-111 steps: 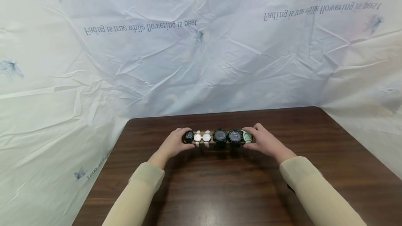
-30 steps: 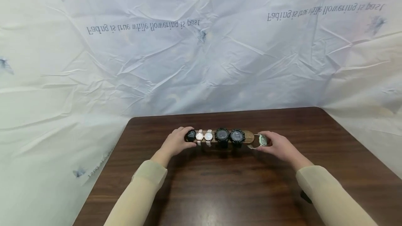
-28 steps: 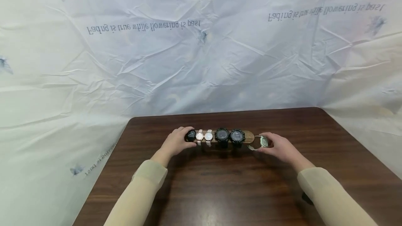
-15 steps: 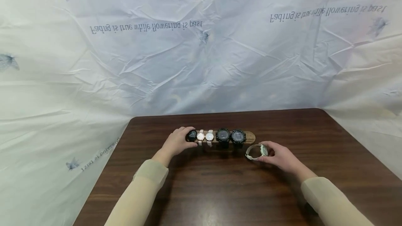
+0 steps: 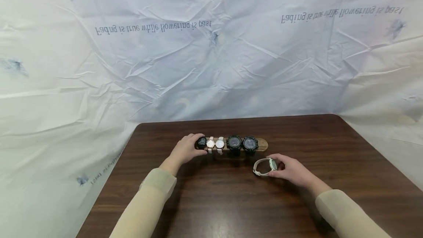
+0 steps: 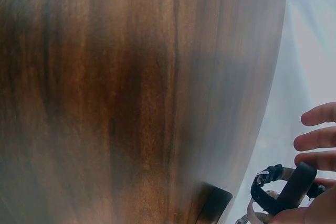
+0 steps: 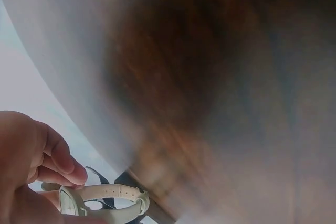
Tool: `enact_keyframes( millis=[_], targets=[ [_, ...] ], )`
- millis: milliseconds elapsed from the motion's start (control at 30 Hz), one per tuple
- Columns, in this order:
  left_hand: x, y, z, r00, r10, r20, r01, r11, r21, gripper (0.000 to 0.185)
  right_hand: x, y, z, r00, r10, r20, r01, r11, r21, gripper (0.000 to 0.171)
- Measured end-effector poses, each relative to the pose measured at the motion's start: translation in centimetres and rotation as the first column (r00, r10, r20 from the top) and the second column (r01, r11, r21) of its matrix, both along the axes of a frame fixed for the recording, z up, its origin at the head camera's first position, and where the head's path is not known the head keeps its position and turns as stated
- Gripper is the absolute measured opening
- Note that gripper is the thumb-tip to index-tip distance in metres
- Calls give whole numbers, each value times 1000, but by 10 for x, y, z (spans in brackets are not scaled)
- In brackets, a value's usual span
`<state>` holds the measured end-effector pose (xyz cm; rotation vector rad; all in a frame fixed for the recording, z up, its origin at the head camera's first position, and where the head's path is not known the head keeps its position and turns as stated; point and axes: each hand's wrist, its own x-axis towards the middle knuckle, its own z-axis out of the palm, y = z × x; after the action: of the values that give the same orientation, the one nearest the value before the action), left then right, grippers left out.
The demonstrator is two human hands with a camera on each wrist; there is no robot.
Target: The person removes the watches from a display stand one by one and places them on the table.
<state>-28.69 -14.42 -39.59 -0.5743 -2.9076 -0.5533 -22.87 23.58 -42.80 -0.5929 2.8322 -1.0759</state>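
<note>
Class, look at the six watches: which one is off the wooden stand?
The pale green watch, pinched in the right hand on the table. The other five sit on the wooden stand.

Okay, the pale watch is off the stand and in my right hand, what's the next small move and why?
Probably set the pale watch down on the table and let go: the right hand holds it low, just clear of the stand, while the left hand steadies the stand's other end.

Evenly and softly lit in the head view, with faint glare on the dark wooden table (image 5: 231, 201), bent at the edges, blurred in both wrist views.
</note>
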Motion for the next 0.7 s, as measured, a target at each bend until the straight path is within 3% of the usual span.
enact_keyframes(
  millis=[300,700],
  targets=[
    [-9,-5,2,1000,-2,1,2,1000,2,64,-3,-8,-1,999,41,-1,-41,999,-5,54],
    [-23,-12,1,1000,-20,20,20,1000,4,65,-8,-13,-7,993,84,80,-82,996,-22,53]
  ],
)
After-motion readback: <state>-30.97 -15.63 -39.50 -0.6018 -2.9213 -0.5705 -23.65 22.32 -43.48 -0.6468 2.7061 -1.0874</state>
